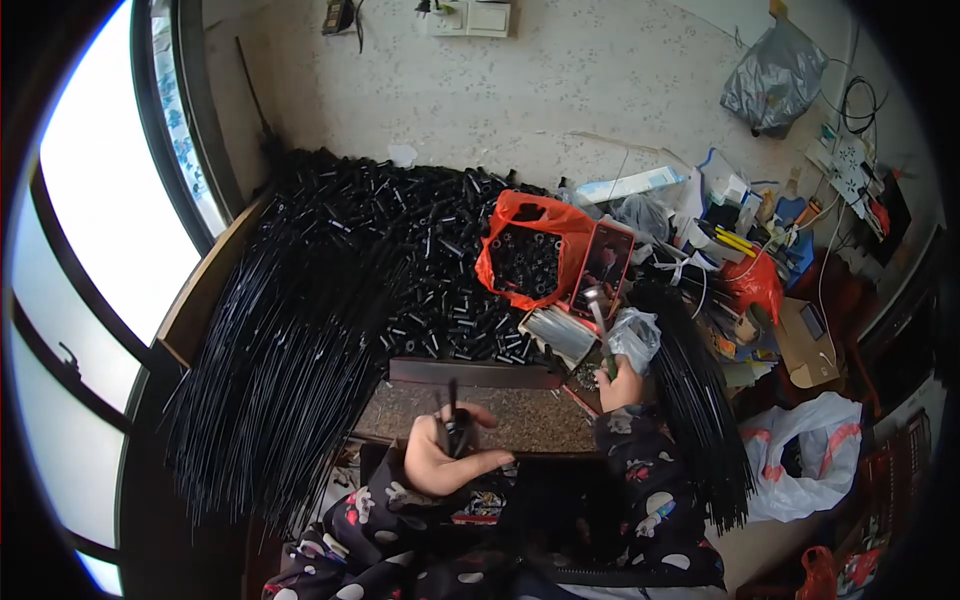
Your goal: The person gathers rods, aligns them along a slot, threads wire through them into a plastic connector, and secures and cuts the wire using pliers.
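My left hand (pixel 436 462) is curled around a dark black part (pixel 457 428) with a thin shaft pointing up. Its thumb sticks out to the right, and the lower end of the part is hidden by the fingers. In my right hand (pixel 622 388) is a hammer (pixel 597 308), gripped by its handle with the metal head up. A crumpled clear plastic bag (pixel 635 338) lies right beside that hand. Between the hands is a speckled brown work board (pixel 540 425), with a dark metal bar (pixel 475 373) along its far edge.
A large heap of short black tubes (pixel 430 230) covers the back. Long black rods (pixel 270 400) fan out at left, and another bundle (pixel 690 400) lies at right. A red bag (pixel 490 270) of small parts stands beside a phone (pixel 607 260). Clutter and a white bag (pixel 815 490) are rightward.
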The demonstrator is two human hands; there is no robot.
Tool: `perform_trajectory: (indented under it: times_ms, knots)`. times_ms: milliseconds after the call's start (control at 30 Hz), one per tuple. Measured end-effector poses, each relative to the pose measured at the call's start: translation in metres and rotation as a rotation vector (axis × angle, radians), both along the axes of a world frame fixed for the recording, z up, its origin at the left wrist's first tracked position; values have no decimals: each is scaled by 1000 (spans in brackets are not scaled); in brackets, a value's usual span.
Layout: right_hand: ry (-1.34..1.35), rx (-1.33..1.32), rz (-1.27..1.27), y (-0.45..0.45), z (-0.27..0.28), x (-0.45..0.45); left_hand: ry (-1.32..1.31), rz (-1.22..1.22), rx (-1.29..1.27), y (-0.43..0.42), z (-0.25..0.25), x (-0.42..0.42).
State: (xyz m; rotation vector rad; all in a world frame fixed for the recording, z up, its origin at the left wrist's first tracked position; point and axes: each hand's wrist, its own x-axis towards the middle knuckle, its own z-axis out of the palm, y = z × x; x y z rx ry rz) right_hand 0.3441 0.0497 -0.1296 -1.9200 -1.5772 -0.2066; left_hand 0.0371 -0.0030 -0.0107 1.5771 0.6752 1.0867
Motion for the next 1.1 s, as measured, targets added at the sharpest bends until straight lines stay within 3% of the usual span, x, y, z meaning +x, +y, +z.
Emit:
perform_trajectory:
  times_ms: [67, 133, 200, 333, 633, 733, 900, 1000, 1033, 1100]
  knots:
    - [947, 105, 236, -22, 36, -39, 2, -13, -3, -4, 10, 11]
    - [1408, 93, 572, -58, 90, -89, 8, -16, -5, -9, 14, 25]
    - [1645, 86, 611, -90, 121, -128, -176, -43, -21, -15, 13, 37]
    - [1510, 207, 683, -114, 128, -160, -254, 5, -35, -27, 10, 39]
    - [1537, 184, 764, -121, 136, -172, -172, 31, -27, -35, 10, 22]
    - [1399, 270, 680, -125, 139, -180, -219, 190, 129, -36, 5, 26]
    - [1185, 455, 697, -118, 130, -184, -183, 157, 188, -32, 12, 23]
    - [1320, 235, 783, -114, 137, -170, -262, -259, -268, -29, 34, 5]
    - [1324, 233, 794, -116, 138, -160, -259, -248, -263, -24, 32, -5]
    - [1500, -287, 816, -127, 139, -131, -371, -116, -204, -11, 20, -27]
